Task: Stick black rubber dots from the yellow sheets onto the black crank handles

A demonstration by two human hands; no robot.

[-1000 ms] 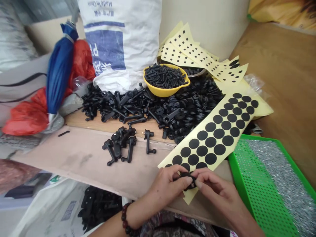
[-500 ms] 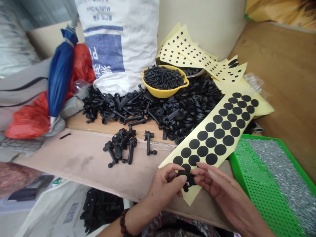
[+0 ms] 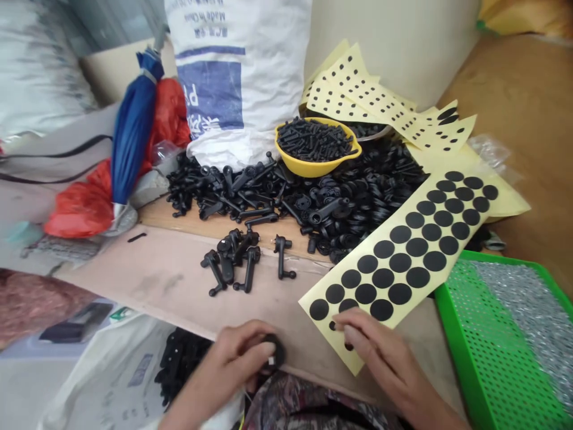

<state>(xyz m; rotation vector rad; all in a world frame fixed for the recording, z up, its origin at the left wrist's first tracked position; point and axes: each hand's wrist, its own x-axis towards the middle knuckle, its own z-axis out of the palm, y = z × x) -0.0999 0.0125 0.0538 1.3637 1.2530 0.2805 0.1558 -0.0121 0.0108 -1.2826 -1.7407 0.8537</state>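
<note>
Table [image 3: 179,289]: black parts [image 3: 304,202], yellow sheet [image 3: 400,263]

The long yellow sheet [image 3: 387,263], with rows of round black stickers [image 3: 400,263], lay slanted just left of the green basket [image 3: 487,346]. A round black part [image 3: 279,352], partly covered, was farther left.

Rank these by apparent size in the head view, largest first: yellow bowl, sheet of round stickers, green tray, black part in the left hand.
1. Sheet of round stickers and green tray: not ranked, the tray runs out of frame.
2. Yellow bowl.
3. Black part in the left hand, partly covered.
</note>
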